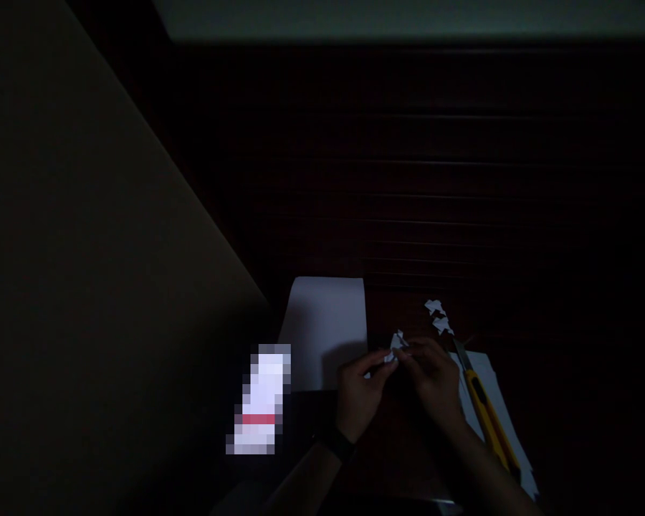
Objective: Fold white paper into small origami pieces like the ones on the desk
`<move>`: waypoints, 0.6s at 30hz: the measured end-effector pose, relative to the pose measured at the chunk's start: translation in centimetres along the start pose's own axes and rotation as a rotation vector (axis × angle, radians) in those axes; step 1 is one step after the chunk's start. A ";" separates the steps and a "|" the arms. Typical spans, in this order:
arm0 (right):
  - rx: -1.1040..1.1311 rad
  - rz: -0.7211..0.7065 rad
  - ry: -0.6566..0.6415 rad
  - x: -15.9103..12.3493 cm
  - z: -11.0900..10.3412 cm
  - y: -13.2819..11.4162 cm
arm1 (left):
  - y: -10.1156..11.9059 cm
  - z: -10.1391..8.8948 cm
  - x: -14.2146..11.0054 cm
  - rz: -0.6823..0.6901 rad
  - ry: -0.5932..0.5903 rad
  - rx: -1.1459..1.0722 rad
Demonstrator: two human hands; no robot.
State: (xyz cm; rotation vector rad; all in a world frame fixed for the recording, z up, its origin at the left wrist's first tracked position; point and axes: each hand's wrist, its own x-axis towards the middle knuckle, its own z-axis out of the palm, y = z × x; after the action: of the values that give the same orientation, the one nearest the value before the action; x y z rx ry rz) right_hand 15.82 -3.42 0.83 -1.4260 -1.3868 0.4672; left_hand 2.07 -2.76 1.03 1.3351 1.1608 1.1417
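Observation:
Between the fingertips of both hands is a small folded piece of white paper (395,347). My left hand (359,390), with a dark band at the wrist, pinches its left side. On the other side, my right hand (434,376) grips it with thumb and fingers. Just beyond the right hand lie two small folded paper pieces (441,325) of a similar jagged look. A yellow utility knife (486,412) with its blade out rests on white paper sheets (516,437) to the right. Dim light hides the fold details.
A larger white sheet (327,315) lies behind my left hand. To its left glows a blurred, pixelated bright rectangle (263,394). A pale wall or panel (112,287) slants along the left, and dark horizontal slats (419,165) rise at the back.

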 end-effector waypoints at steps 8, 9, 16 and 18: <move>0.101 0.046 -0.034 0.1 -0.1 -0.3 | -0.3 -0.5 0.3 -0.013 0.035 -0.024; 0.094 0.048 -0.009 0.0 0.0 -0.4 | -0.3 -0.4 0.2 -0.016 0.036 -0.034; 0.193 0.181 0.135 -0.2 1.1 -0.6 | -0.6 -0.5 0.3 -0.082 0.046 -0.135; 0.317 0.250 0.089 0.0 1.2 -0.5 | -0.7 -0.7 0.4 -0.115 0.046 -0.160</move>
State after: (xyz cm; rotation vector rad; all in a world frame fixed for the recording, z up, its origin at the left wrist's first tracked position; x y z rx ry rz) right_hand 14.60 -3.03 0.84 -1.3439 -1.0152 0.7411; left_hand 1.37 -2.22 0.39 1.1113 1.1396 1.1616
